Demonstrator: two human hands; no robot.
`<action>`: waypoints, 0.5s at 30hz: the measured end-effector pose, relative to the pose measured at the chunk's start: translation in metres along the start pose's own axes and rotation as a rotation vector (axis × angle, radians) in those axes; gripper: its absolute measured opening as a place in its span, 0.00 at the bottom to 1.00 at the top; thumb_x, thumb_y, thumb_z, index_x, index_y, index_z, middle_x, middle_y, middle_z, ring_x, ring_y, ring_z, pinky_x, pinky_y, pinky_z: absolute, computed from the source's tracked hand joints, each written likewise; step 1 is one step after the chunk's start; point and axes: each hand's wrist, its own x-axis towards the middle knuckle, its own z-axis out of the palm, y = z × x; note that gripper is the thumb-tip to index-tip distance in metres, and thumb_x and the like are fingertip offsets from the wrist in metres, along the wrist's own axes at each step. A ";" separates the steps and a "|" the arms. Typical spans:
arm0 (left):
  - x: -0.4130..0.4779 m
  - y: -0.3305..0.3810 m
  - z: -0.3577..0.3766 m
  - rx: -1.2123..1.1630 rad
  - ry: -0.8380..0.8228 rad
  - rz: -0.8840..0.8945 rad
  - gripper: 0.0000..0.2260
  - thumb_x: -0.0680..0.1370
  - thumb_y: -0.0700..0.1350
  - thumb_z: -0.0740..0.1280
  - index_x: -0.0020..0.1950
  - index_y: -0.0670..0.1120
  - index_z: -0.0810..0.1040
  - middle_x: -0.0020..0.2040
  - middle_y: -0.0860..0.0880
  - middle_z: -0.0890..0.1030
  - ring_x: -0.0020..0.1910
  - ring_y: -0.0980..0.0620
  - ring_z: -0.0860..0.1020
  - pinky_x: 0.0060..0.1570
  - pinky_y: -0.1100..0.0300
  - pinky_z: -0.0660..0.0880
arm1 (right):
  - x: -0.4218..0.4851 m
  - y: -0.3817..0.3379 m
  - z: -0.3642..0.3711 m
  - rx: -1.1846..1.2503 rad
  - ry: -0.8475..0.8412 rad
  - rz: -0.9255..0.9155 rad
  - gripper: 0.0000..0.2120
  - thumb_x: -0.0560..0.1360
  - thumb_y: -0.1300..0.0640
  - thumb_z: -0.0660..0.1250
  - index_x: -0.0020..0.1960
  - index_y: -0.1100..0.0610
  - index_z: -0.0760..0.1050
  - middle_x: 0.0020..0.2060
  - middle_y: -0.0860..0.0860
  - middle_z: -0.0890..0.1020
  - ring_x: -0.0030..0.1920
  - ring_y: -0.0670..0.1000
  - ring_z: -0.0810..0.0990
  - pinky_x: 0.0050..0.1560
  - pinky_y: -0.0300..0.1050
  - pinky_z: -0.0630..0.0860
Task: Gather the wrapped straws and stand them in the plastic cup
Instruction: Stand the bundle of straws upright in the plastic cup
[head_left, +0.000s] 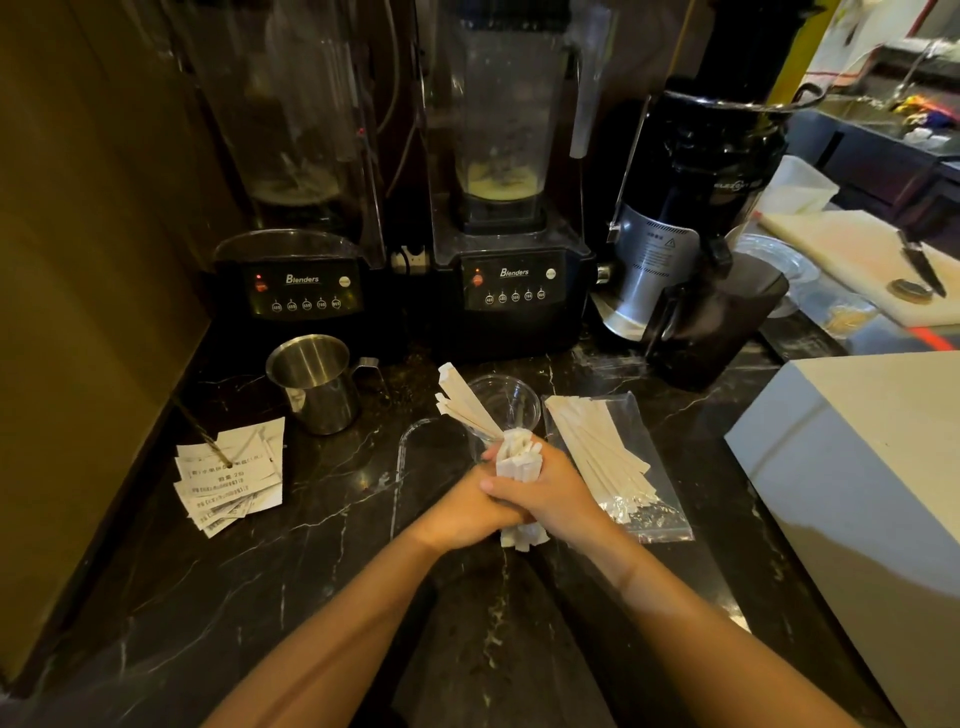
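Both hands clasp one bundle of white wrapped straws (514, 457) over the dark marble counter. My left hand (467, 506) grips it from the left and my right hand (545, 488) wraps it from the right. The bundle's ends stick out above and below the fists. Several straws (460, 402) fan up-left from the bundle, across the rim of the clear plastic cup (511, 397), which stands just behind my hands. More wrapped straws (597, 447) lie on a clear plastic bag to the right of the cup.
A steel pitcher (317, 382) stands left of the cup, with a spike of paper receipts (231, 480) nearer the left edge. Two blenders (301, 280) (511, 280) and a juicer (680, 223) line the back. A white box (872, 467) fills the right side.
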 end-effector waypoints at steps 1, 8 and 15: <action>0.001 0.001 0.000 0.010 -0.005 0.000 0.16 0.71 0.30 0.63 0.58 0.35 0.72 0.56 0.39 0.77 0.59 0.41 0.75 0.60 0.52 0.73 | 0.000 0.000 0.001 0.008 0.002 0.002 0.15 0.70 0.60 0.70 0.56 0.60 0.75 0.47 0.53 0.80 0.51 0.51 0.78 0.50 0.35 0.73; 0.013 0.045 -0.020 0.007 0.010 0.140 0.20 0.72 0.33 0.65 0.62 0.44 0.70 0.55 0.51 0.75 0.56 0.60 0.74 0.54 0.74 0.70 | 0.014 -0.047 -0.020 0.012 0.021 -0.105 0.12 0.73 0.60 0.66 0.55 0.62 0.76 0.48 0.58 0.80 0.51 0.53 0.79 0.53 0.43 0.73; 0.042 0.109 -0.065 0.072 0.063 0.263 0.21 0.71 0.35 0.67 0.59 0.52 0.69 0.51 0.58 0.74 0.51 0.65 0.74 0.50 0.75 0.72 | 0.048 -0.112 -0.050 0.077 0.076 -0.288 0.10 0.71 0.62 0.67 0.51 0.64 0.78 0.42 0.55 0.80 0.41 0.45 0.79 0.41 0.29 0.74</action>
